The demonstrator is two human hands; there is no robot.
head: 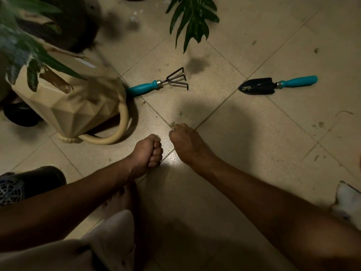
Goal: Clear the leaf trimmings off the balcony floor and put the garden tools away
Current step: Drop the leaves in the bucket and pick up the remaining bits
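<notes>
My left hand [148, 153] is a closed fist just above the tiled floor; what it holds, if anything, is hidden. My right hand [184, 140] reaches down to the floor, fingertips pinched at a small pale leaf scrap [172, 124] on a tile joint. Beyond the hands lie a hand rake [156, 85] with a teal handle and black prongs, and to the right a black trowel [273, 86] with a teal handle. Tiny green and brown trimmings [320, 124] dot the tiles at right.
A beige faceted watering can [74, 106] lies at left, against dark plant pots [74, 22]. Green palm leaves [192, 18] hang over the top. A dark slipper [33, 182] is at lower left, my bare foot [119, 200] below the hands, something white [347, 204] at the right edge.
</notes>
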